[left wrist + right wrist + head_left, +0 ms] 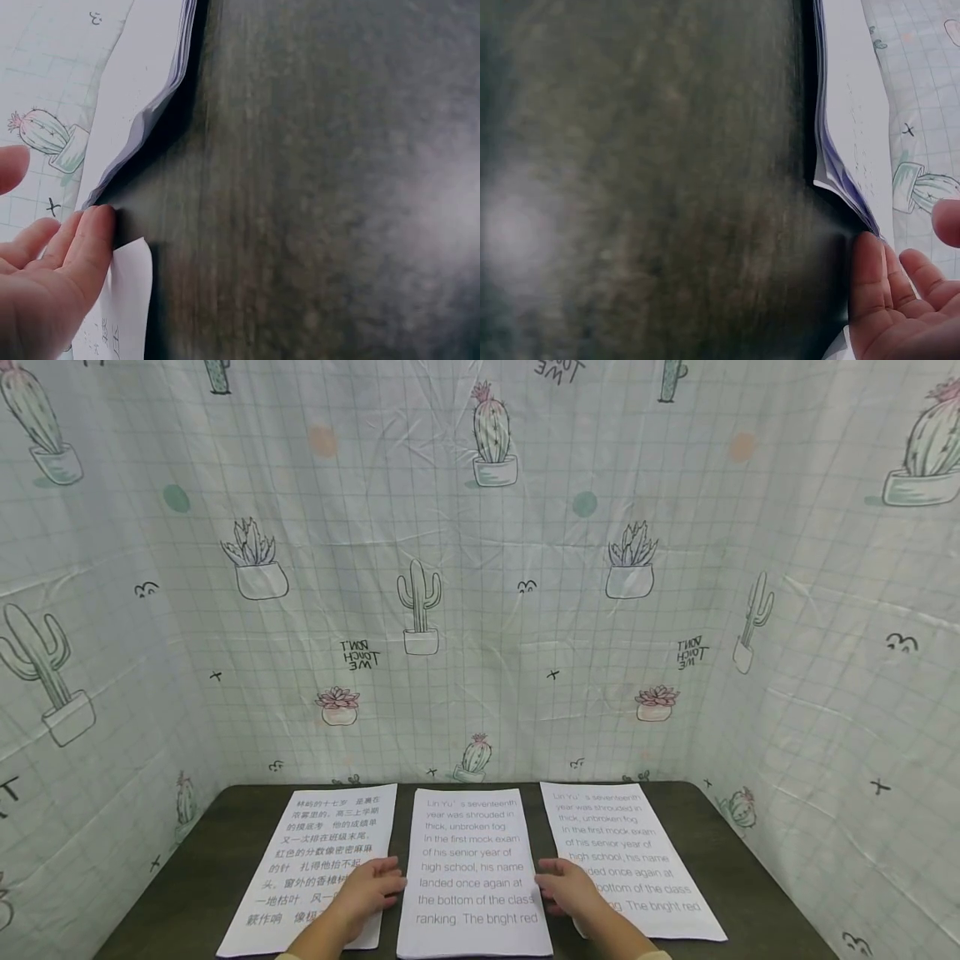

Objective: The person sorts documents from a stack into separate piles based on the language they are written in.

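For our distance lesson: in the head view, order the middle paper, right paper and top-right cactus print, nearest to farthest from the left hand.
1. Middle paper, just right of the left hand.
2. Right paper, farther right.
3. Cactus print, high on the right.

From farther back, the head camera faces forward and down — left hand, right hand, table and patterned curtain all in frame. Each wrist camera looks closely past its own hand, picture tipped sideways; both share the middle paper stack with the head view.
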Motion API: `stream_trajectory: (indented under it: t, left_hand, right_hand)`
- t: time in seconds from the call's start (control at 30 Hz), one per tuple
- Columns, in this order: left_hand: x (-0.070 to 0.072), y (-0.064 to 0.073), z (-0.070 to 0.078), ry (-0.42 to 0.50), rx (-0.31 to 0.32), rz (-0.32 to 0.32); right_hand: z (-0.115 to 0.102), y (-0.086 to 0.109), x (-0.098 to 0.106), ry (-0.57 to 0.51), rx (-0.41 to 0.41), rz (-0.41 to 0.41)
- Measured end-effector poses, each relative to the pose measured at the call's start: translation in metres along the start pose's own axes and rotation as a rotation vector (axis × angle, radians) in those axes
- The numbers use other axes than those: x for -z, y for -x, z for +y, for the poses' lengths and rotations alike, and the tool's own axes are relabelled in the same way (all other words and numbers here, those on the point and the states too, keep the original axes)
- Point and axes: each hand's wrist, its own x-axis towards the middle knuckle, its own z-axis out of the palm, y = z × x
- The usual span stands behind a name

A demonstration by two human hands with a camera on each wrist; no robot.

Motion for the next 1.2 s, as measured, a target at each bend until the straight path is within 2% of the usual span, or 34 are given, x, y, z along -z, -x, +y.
stream_trajectory:
  t: [0.27,0.43,0.77,1.03,1.2]
  left_hand:
    - [-0.002,0.002,-0.005,0.014,0.008,-0.051]
    - [-0.003,0.003,-0.008,-0.002,0.009,-0.048]
    - [-0.011,0.002,-0.014,-0.019,-0.006,0.051]
    - [-0.016,0.006,-0.012,-0.078,-0.012,0.146]
    - [-0.017,0.007,-0.012,-0.094,0.0,0.162]
  right_hand:
    - [0.004,0.005,0.001,0.049,-0.036,-0.015]
    - [0.005,0.007,-0.001,0.108,-0.048,-0.022]
    - [0.011,0.01,-0.003,0.117,0.0,-0.015]
    - [0.015,0.011,-0.007,0.103,0.044,-0.014]
    - [0.015,0.011,-0.009,0.103,0.043,0.002]
